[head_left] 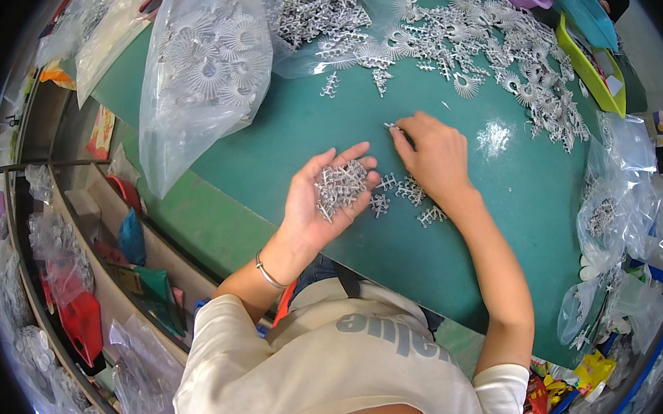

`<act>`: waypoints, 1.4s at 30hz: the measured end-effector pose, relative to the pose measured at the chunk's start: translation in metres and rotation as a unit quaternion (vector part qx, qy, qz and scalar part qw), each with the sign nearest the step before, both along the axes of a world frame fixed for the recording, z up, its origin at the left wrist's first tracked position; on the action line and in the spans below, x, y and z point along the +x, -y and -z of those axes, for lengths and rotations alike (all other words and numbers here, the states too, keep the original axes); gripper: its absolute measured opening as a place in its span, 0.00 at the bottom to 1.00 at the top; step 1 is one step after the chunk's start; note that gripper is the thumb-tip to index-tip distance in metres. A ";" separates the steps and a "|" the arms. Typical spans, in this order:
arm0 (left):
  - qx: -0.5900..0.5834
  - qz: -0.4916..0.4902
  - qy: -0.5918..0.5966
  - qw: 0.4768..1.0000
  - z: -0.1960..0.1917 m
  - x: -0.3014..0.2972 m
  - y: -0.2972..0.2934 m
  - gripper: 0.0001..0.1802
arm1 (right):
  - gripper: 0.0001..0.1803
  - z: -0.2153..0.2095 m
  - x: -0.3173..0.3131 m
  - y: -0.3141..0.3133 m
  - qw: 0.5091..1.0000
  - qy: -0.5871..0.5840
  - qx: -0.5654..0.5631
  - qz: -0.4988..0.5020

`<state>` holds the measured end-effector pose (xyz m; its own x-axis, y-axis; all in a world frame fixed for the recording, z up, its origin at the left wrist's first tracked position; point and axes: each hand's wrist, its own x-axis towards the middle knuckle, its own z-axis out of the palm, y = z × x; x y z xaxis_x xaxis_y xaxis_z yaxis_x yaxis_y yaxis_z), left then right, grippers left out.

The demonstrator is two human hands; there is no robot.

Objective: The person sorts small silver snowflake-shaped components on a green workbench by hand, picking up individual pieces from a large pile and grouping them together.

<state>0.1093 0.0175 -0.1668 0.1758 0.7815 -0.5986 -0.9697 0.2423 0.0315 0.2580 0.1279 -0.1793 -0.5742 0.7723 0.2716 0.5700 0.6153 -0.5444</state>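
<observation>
Several small silver cross-shaped parts lie heaped loose in my left hand, palm up, fingers spread and not closed over them. Tilting that palm risks spilling them onto the green table. My right hand pinches one part at the fingertips; a weak pinch may drop it among the strays.

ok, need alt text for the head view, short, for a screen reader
A person at a green table cups a heap of small grey plastic parts in the open left hand while the right hand pinches one part off the tabletop. More grey parts lie scattered beyond, and a clear bag of round fan-shaped pieces sits at upper left.
</observation>
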 end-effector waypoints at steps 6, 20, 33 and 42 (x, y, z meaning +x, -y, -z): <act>0.073 0.007 0.035 0.997 0.008 -0.013 0.008 0.17 | 0.04 -0.025 0.034 -0.006 0.651 -0.453 -0.606 -0.058; 0.013 0.000 -0.134 0.991 0.001 -0.011 0.022 0.11 | 0.09 -0.027 0.019 0.034 0.988 0.087 -0.093 -0.088; 0.030 -0.020 -0.109 0.993 0.000 -0.011 0.030 0.10 | 0.16 -0.029 0.030 0.029 0.631 -0.428 -0.635 -0.122; 0.009 -0.030 -0.104 0.994 0.000 -0.009 0.033 0.10 | 0.13 -0.020 0.014 0.074 0.989 0.047 -0.108 -0.085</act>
<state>0.1002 -0.0151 -0.1665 0.0024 0.7979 -0.6028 -0.9548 0.1811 0.2359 0.2717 0.0535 -0.1593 -0.7163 0.6960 0.0502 0.5224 0.5826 -0.6226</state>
